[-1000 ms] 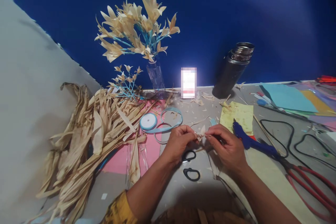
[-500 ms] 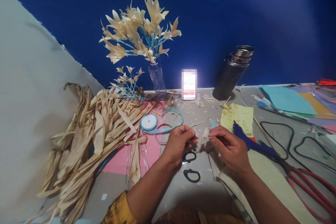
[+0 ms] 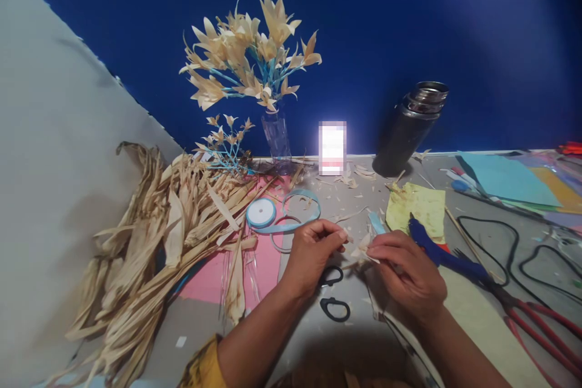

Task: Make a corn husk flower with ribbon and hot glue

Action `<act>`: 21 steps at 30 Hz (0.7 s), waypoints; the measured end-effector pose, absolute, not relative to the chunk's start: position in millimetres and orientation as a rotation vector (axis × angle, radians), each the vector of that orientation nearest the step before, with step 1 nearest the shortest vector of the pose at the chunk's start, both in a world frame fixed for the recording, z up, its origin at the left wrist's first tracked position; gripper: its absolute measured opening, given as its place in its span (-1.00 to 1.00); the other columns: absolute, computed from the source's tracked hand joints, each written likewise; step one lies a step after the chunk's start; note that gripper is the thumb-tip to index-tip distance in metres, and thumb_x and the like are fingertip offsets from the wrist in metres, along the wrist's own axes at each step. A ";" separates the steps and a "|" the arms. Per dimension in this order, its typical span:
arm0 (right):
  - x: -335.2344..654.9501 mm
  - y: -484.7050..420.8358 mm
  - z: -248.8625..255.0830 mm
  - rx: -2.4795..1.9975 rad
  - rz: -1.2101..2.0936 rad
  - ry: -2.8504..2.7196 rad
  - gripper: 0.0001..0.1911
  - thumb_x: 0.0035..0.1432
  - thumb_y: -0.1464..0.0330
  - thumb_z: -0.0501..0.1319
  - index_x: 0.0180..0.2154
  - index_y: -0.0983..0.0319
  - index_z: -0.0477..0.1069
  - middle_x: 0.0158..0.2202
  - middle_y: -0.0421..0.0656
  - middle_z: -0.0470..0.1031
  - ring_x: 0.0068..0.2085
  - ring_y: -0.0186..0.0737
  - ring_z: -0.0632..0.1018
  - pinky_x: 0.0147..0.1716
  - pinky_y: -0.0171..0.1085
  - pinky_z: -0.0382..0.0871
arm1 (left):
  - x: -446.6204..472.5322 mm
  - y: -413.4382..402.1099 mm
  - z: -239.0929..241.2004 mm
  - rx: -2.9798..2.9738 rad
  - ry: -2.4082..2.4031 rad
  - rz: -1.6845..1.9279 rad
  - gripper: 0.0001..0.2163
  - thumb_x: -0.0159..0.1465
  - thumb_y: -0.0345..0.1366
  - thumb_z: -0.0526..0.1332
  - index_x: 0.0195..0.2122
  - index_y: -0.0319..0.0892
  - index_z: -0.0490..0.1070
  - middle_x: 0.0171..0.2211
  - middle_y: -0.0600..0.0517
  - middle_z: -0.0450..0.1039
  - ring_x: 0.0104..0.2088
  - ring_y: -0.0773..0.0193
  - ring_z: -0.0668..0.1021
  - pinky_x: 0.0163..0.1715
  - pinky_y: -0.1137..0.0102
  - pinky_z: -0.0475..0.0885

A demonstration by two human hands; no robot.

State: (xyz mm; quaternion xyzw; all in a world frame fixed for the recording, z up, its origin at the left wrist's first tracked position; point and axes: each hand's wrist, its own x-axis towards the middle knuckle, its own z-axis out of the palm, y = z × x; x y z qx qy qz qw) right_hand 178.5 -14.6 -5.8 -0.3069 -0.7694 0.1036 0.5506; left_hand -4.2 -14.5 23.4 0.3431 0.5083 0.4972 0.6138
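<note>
My left hand (image 3: 313, 251) and my right hand (image 3: 409, 270) meet over the grey table, fingers pinched. Between them is a small pale corn-husk flower piece (image 3: 362, 247); my right fingertips grip it, and my left thumb and finger pinch at its left side. Black-handled scissors (image 3: 333, 292) lie on the table just under my hands. A roll of light blue ribbon (image 3: 261, 213) with a loose loop lies just beyond my left hand.
A heap of dried corn husks (image 3: 154, 242) fills the left. A clear vase of husk flowers (image 3: 254, 66), a glowing phone (image 3: 332, 148) and a steel flask (image 3: 409, 127) stand at the back. Yellow paper (image 3: 416, 209), black cables (image 3: 500, 242), red-handled shears (image 3: 541, 321) and coloured sheets (image 3: 504, 176) lie right.
My right hand has drawn slightly back and down with the husk piece. My left hand has stayed pinched beside it. The view has shifted a little.
</note>
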 end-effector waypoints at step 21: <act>175.5 -22.9 -15.7 -0.918 0.665 -1.482 -0.81 0.20 0.54 0.31 -0.29 0.12 0.54 -0.32 -0.15 0.59 -0.26 -0.14 0.62 -0.29 -0.20 0.54 | -0.8 -18.5 31.6 0.859 1.243 1.119 -0.88 0.02 -0.25 0.38 -0.58 -0.17 0.55 -0.61 -0.01 0.48 -0.54 0.29 0.47 -0.50 0.42 0.30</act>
